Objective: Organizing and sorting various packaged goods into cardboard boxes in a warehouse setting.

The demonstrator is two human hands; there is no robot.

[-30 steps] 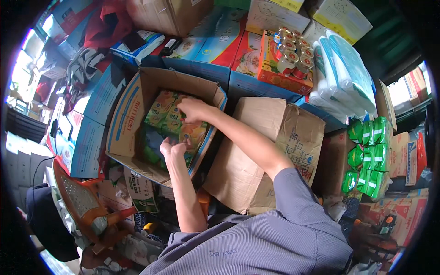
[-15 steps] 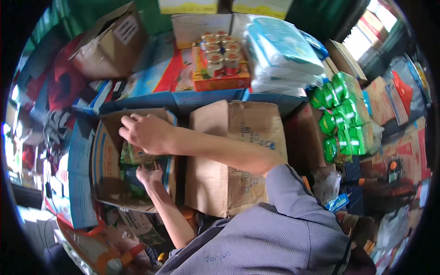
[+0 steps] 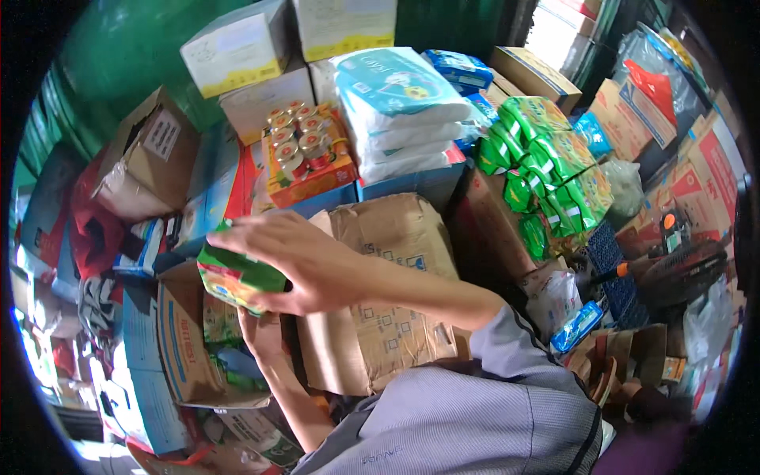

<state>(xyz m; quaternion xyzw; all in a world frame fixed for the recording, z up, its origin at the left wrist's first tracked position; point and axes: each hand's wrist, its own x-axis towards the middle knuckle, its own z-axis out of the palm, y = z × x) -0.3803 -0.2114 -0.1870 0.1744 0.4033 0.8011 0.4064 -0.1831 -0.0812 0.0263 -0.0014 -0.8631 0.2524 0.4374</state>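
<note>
My right hand is closed around a green box with a coloured picture on its side, lifted over the open carton at the left. Just below it, my left hand reaches up to the green box's lower edge; its fingers are mostly hidden, so I cannot tell whether they grip. Inside the carton lie more green packages, partly covered by my left hand and arm. Beside the carton, under my right forearm, stands a closed brown cardboard box.
Behind are an orange tray of small gold-lidded cans, stacked white-and-teal packs and white cartons. Green packets are piled at the right. An opened brown box sits at the far left.
My right hand has risen out of the left carton with the green box in it. My left hand has moved up toward that box. The whole view has shifted.
</note>
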